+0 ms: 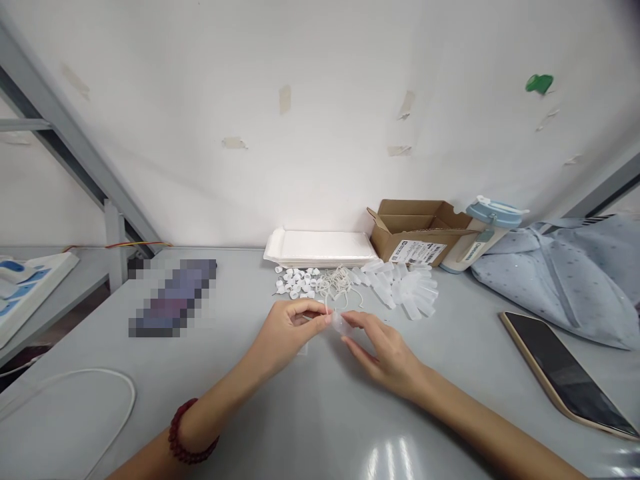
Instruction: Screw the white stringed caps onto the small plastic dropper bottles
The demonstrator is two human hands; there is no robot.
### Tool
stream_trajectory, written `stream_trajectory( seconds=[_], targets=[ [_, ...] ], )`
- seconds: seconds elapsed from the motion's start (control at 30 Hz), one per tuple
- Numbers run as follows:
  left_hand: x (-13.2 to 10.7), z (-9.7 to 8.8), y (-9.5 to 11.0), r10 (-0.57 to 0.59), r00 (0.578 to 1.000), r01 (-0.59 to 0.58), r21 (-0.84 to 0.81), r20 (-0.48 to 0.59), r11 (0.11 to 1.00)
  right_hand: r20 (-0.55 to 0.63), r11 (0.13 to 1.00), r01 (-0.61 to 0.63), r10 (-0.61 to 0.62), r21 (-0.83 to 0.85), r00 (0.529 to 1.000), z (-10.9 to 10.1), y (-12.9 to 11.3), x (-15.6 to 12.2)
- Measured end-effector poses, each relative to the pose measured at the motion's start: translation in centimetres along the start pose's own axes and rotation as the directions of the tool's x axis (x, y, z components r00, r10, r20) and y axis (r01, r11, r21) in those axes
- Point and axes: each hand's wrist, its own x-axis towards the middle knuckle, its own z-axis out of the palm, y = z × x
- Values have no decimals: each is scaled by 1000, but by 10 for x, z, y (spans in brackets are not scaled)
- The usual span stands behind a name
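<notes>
A small translucent plastic piece [342,325] is held between the thumb and fingers of my right hand [387,350]. My left hand [286,333], a dark red beaded bracelet on its wrist, pinches a thin white cord [327,301] right beside that piece. Whether the cord joins the piece is hard to tell. Just beyond my hands lie a tangle of white cords [341,281], a cluster of small white caps [296,283] and a spread of translucent flat plastic sleeves [413,290]. A little clear scrap [303,349] rests under my left hand.
Against the wall stand a white packet [320,245], an open cardboard box [420,233] and a blue-lidded bottle [473,240]. A blue cloth bag [565,280] and a phone [570,373] lie at right. At left are a blurred-out object [175,297] and a white cable [131,393].
</notes>
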Motion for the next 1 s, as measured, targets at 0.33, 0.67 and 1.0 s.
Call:
stream_trajectory(
  seconds=[0.33, 0.67, 1.0],
  targets=[
    [0, 1, 0, -7, 998, 9, -33, 70, 999, 18, 998, -48, 48, 47, 999, 0, -6, 0],
    [0, -4, 4, -9, 984, -17, 141, 179, 990, 52, 995, -46, 42, 89, 998, 2, -7, -4],
    [-14, 8, -6, 579, 799, -455, 791, 160, 409, 12, 965, -220, 221, 143, 975, 4, -7, -1]
  ],
)
